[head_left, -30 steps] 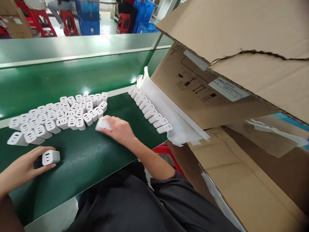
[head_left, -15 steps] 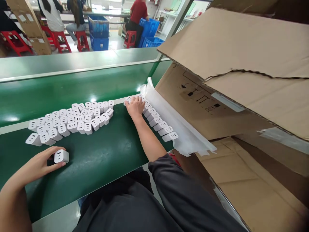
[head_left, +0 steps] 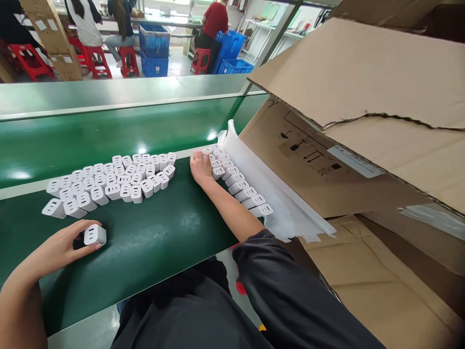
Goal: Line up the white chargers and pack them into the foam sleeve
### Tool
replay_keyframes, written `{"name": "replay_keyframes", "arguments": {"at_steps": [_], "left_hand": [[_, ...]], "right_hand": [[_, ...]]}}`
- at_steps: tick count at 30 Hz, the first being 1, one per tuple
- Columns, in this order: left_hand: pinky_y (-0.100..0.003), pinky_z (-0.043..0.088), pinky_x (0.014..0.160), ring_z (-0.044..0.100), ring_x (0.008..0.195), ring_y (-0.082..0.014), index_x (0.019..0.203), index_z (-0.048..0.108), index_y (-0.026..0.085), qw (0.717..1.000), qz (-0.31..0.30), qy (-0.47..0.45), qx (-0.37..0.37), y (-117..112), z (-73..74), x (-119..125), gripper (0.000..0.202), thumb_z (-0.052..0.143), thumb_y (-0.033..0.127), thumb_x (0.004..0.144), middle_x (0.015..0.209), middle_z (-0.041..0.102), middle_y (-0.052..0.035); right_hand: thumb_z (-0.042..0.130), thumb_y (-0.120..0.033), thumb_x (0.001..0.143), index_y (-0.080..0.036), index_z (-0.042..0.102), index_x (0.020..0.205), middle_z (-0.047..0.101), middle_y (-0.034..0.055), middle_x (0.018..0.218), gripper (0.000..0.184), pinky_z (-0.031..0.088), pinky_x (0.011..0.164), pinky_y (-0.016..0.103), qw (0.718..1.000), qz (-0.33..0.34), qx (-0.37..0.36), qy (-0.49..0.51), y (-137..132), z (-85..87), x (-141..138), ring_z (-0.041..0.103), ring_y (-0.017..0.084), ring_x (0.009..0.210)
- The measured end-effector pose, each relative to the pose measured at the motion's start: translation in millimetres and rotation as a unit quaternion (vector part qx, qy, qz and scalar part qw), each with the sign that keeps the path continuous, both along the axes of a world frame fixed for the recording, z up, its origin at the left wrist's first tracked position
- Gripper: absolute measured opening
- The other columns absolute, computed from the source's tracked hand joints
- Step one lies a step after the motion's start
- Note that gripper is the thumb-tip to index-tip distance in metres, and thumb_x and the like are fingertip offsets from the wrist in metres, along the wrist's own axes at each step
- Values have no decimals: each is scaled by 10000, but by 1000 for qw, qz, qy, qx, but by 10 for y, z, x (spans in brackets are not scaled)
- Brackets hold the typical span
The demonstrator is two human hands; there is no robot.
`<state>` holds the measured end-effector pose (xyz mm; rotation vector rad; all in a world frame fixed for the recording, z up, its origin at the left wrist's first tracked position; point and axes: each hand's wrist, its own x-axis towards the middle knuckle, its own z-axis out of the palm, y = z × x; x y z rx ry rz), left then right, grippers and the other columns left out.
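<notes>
My left hand (head_left: pixel 74 241) holds a white wall charger (head_left: pixel 95 234) between thumb and fingers, its slotted face towards me, low over the green belt. My right hand (head_left: pixel 201 167) is at the left edge of a block of standing white chargers (head_left: pixel 237 187). Its fingers are curled close together against the chargers; the fingertips and anything in them are hidden. Beyond my left hand stands a looser cluster of similar chargers (head_left: pixel 109 180), slotted ends up. White foam sheet (head_left: pixel 261 179) lies along the right side of the block.
A large open cardboard box (head_left: pixel 308 150) leans over the right side, its flaps jutting out. The green belt (head_left: pixel 156 237) runs across in front of me, with a raised metal ledge (head_left: pixel 119 94) behind. Beyond are blue crates (head_left: pixel 154 48), red stools (head_left: pixel 129 60) and seated people.
My right hand has drawn back from the top of the charger block to its left edge, uncovering more chargers. My left hand keeps its charger. The view has shifted slightly.
</notes>
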<state>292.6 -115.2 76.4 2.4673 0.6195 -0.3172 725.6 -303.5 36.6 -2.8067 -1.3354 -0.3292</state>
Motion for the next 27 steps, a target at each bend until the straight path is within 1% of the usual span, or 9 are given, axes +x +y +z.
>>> {"name": "replay_keyframes", "arguments": {"at_steps": [3, 5, 7, 10, 13, 17, 22, 24, 27], "left_hand": [[-305, 527, 899, 620, 1126, -261, 1303, 575, 294, 1000, 3, 10, -2, -22, 45, 18, 607, 589, 671, 828, 1319, 636, -22], [-302, 525, 904, 617, 1134, -256, 1312, 567, 303, 1000, 7, 16, -4, -28, 56, 17, 603, 583, 669, 834, 1326, 632, -14], [-313, 518, 928, 610, 1155, -265, 1314, 571, 302, 1000, 11, 13, -1, -29, 48, 7, 609, 580, 673, 831, 1339, 626, -18], [-332, 504, 955, 599, 1176, -277, 1327, 567, 294, 1000, 18, 16, 6, -22, 15, -16, 623, 575, 676, 835, 1370, 606, -34], [-313, 492, 955, 588, 1186, -261, 1341, 548, 313, 999, 24, 27, 5, -12, -14, -32, 626, 567, 686, 840, 1388, 588, -16], [-279, 481, 952, 583, 1187, -231, 1343, 535, 335, 999, 26, 34, 2, -16, -10, -26, 613, 559, 692, 845, 1386, 585, 16], [-307, 482, 973, 591, 1188, -260, 1331, 560, 292, 999, 22, 20, 13, -41, 22, -1, 638, 561, 693, 835, 1370, 605, -20], [-319, 482, 976, 590, 1191, -271, 1329, 559, 291, 999, 21, 20, 15, -45, 27, 4, 640, 558, 695, 833, 1371, 607, -26], [-315, 483, 967, 594, 1188, -275, 1328, 556, 293, 999, 20, 25, 14, -45, 21, 1, 635, 553, 697, 838, 1373, 606, -21]], "right_hand": [[308, -12, 922, -46, 631, 1280, 495, 213, 1488, 483, 275, 1155, 548, 1000, 2, -2, -1, -80, 71, -37, 417, 301, 1387], [346, -39, 922, -79, 632, 1288, 508, 191, 1480, 467, 269, 1148, 540, 1000, 18, 10, -9, -198, 123, -113, 399, 306, 1389], [383, -103, 936, -111, 627, 1306, 534, 183, 1447, 443, 317, 1101, 514, 999, 19, 42, -21, -373, 166, -185, 411, 318, 1358], [420, -227, 950, -100, 620, 1309, 571, 207, 1371, 430, 399, 994, 485, 996, -22, 79, -22, -664, 190, -212, 468, 345, 1252], [412, -229, 945, -69, 599, 1332, 595, 210, 1324, 458, 434, 972, 473, 996, -30, 82, -2, -841, 159, -155, 497, 344, 1189], [384, -183, 958, -73, 582, 1365, 589, 187, 1327, 466, 427, 1033, 439, 996, -4, 88, 6, -821, 99, -56, 498, 315, 1201], [367, -148, 954, -92, 601, 1350, 593, 176, 1315, 463, 424, 1030, 430, 995, -17, 98, 10, -703, 85, 53, 500, 305, 1195], [412, -185, 948, -113, 600, 1350, 586, 178, 1330, 449, 439, 1002, 442, 994, -26, 109, 7, -720, 96, 66, 498, 313, 1198], [510, -305, 932, -144, 583, 1367, 582, 187, 1318, 470, 465, 949, 474, 990, -54, 132, -7, -821, 115, 47, 509, 341, 1179]]}}
